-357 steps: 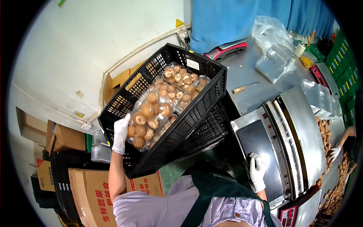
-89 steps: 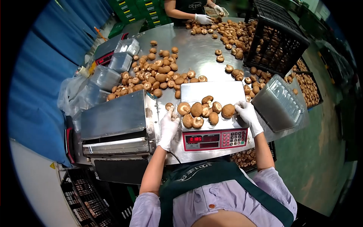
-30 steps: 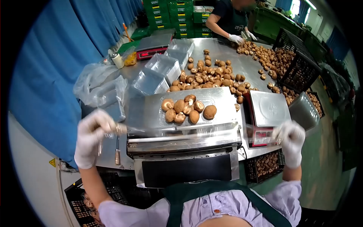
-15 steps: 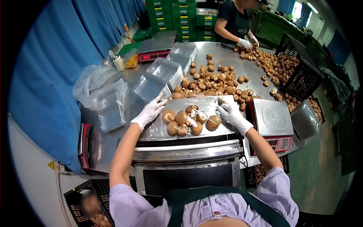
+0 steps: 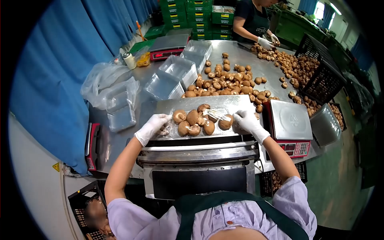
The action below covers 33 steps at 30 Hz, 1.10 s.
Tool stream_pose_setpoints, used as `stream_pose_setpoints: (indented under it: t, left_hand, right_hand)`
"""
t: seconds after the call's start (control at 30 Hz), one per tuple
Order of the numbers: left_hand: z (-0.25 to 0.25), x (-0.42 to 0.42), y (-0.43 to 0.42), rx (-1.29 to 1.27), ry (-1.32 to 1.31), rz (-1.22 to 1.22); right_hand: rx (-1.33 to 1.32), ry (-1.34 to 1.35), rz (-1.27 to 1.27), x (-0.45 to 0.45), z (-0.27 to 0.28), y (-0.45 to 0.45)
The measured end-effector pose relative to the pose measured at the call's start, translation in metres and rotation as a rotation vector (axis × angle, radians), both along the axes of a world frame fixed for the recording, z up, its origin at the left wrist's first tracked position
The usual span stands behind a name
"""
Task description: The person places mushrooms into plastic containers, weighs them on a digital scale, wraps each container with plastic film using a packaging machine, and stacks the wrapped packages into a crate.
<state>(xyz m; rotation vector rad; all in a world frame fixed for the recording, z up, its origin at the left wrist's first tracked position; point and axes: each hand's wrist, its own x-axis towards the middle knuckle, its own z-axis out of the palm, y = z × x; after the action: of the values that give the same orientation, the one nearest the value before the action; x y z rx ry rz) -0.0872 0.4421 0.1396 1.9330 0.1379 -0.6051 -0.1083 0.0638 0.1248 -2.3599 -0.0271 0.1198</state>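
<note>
A clear tray of brown mushrooms [image 5: 193,117] lies on the metal plate of a wrapping machine [image 5: 172,105], with shiny plastic film stretched and creased over the mushrooms. My left hand [image 5: 153,126], in a white glove, is closed at the tray's left end, pinching crumpled film. At the opposite end, my gloved right hand [image 5: 249,123] has its fingertips pressed together on the film edge. How much film each hand holds is hard to see because it is transparent.
Loose mushrooms [image 5: 228,82] are heaped behind the plate. Clear trays [image 5: 163,85] and plastic bags [image 5: 100,86] lie left. A scale [image 5: 291,120] stands right, near a tipped black crate [image 5: 318,72]. Across the table, a co-worker's gloved hands [image 5: 266,42] handle mushrooms.
Both hands have come nearer to me, the left also moving outward, and their flatter fingers have closed into pinches. Film that covered the plate is now drawn in around the tray.
</note>
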Motion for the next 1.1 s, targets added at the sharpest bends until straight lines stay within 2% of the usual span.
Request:
stream_pose_setpoints:
  t: [0.03,0.07,0.1,0.17,0.23,0.27,0.3,0.37,0.43,0.5,0.57,0.6,0.63,0.7,0.77,0.83,0.87,0.9,0.97,1.03,1.07,1.1]
  left_hand:
    - [-0.007,0.001,-0.003,0.182,-0.089,-0.087]
    - [-0.011,-0.001,-0.011,0.294,-0.149,-0.037]
    - [-0.024,0.000,-0.014,0.325,-0.224,0.012]
    - [-0.013,-0.015,-0.028,0.268,-0.245,0.131]
    - [-0.042,-0.018,-0.019,0.057,-0.439,0.260]
    - [0.001,-0.050,-0.031,-0.059,-0.330,0.292]
    - [-0.006,-0.067,-0.027,-0.117,-0.560,0.271]
    - [0.019,-0.137,-0.034,0.148,-0.711,0.224]
    - [0.006,-0.200,-0.037,0.020,-0.478,0.341]
    - [-0.025,-0.253,-0.033,-0.036,-0.313,0.368]
    - [-0.059,-0.285,-0.030,-0.045,-0.206,0.392]
    - [-0.063,-0.292,-0.033,0.062,-0.132,0.381]
    - [-0.068,-0.289,-0.033,0.061,-0.125,0.387]
    - [-0.078,-0.276,-0.031,0.200,-0.094,0.260]
    - [-0.060,-0.260,-0.033,0.445,-0.071,0.154]
    - [-0.052,-0.259,-0.034,0.581,-0.237,0.149]
    - [-0.032,-0.254,-0.038,0.482,-0.089,0.254]
    - [-0.026,-0.257,-0.033,0.439,-0.201,0.324]
    - [-0.009,-0.266,-0.024,0.396,-0.167,0.444]
    - [-0.002,-0.285,-0.018,0.381,-0.038,0.418]
    - [-0.010,-0.295,-0.015,0.341,0.037,0.370]
    - [-0.026,-0.307,-0.012,0.299,0.115,0.322]
  right_hand:
    - [-0.022,-0.006,0.051,0.002,-0.010,0.000]
    - [0.030,0.160,-0.030,-0.006,0.012,0.013]
    - [0.027,0.159,-0.029,-0.008,0.012,0.012]
    - [0.112,0.063,-0.072,-0.011,0.006,0.014]
    - [0.161,-0.189,-0.113,-0.018,-0.016,0.009]
    - [0.209,-0.212,-0.118,-0.041,0.005,0.014]
    - [0.257,-0.227,-0.126,-0.070,0.029,0.018]
    - [0.281,-0.409,-0.020,-0.117,0.016,0.008]
    - [0.086,-0.274,0.054,-0.184,0.009,0.000]
    - [0.208,-0.143,0.060,-0.228,-0.005,-0.001]
    - [0.121,-0.034,0.062,-0.259,-0.028,-0.001]
    - [0.058,0.060,0.037,-0.264,-0.040,0.002]
    - [0.041,0.084,0.039,-0.263,-0.056,0.002]
    - [-0.132,0.139,0.096,-0.246,-0.048,0.007]
    - [-0.171,0.176,0.194,-0.230,-0.037,0.003]
    - [-0.079,0.181,0.217,-0.219,-0.027,-0.006]
    - [0.045,0.174,0.098,-0.213,-0.007,-0.005]
    - [0.168,0.168,-0.021,-0.208,0.019,-0.005]
    - [0.279,0.072,-0.086,-0.209,0.047,-0.013]
    - [-0.020,0.262,0.034,-0.221,0.056,-0.027]
    - [-0.042,0.279,0.056,-0.234,0.041,-0.033]
    - [-0.181,0.379,0.133,-0.242,0.029,-0.032]
